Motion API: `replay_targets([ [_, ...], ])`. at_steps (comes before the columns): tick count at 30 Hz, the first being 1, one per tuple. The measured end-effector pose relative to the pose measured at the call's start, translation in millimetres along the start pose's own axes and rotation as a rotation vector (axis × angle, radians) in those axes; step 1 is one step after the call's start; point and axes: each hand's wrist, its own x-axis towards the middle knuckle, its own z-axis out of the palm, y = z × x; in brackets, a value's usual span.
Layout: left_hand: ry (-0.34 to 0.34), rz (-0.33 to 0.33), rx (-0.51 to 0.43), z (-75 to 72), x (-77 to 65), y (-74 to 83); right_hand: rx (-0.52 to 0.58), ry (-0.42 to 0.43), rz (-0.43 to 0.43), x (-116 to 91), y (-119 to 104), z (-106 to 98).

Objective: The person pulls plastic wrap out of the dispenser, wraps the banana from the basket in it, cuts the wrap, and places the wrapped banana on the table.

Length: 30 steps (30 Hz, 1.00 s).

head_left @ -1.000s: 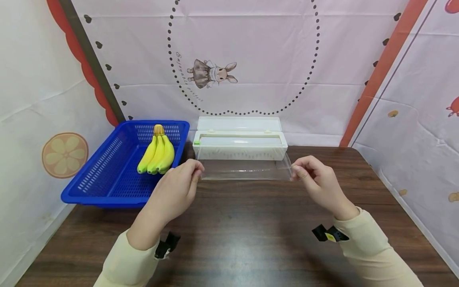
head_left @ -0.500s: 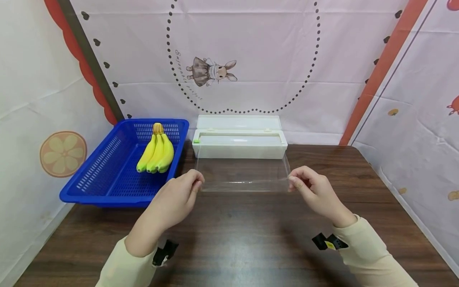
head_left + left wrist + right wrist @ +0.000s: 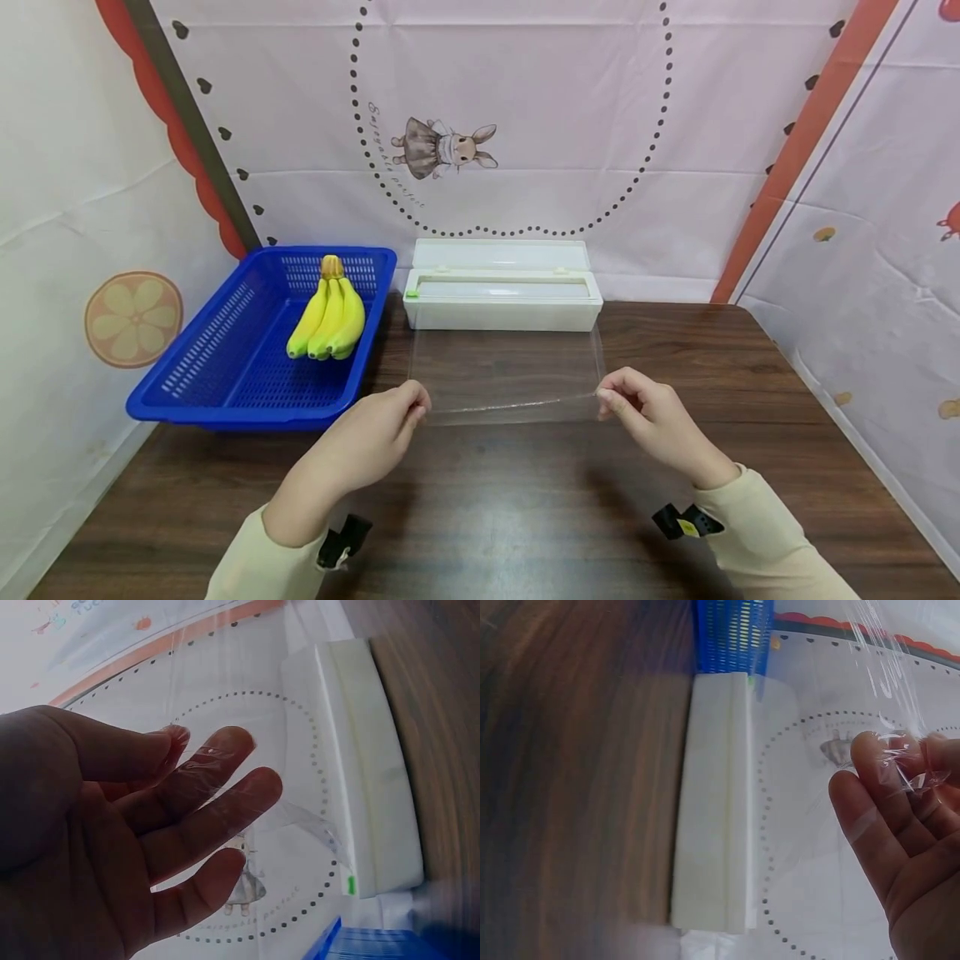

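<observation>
Head view: one sheet of clear film point(image 3: 506, 371), drawn from a white dispenser box point(image 3: 502, 315) toward the person, held above a dark wooden table point(image 3: 510, 525). Left hand point(image 3: 371, 433): thumb and forefinger closed in a pinch on the near left corner. Right hand point(image 3: 660, 421): same pinch, near right corner. The near edge hung slightly creased. Blue basket point(image 3: 240, 415), at left, contained bananas point(image 3: 330, 321). Box lid stood raised.

Left wrist view: film gathered in a small wrinkled tuft at the thumb tip, some lying across the neighbouring fingers, which were spread and barely bent.

Right wrist view: film bunched and glossy at the fingertips; thumb largely out of sight, two fingers extended, loosely bent.

Handling, as judged: nearly weightless, limp, smooth yet prone to cling to itself; probably easily torn or stretched. Best held by both near corners, pinched lightly, with even tension across the width.
</observation>
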Motion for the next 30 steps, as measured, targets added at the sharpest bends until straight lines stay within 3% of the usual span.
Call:
replay_targets([
  [18, -0.081, -0.007, -0.006, 12.1, 0.1, -5.4, -0.039, -0.109, 0.08, -9, 11, 9],
  [30, -0.178, -0.104, -0.022, 30.0, 4.8, -9.5, -0.042, -0.144, 0.049, -12, 17, 18],
])
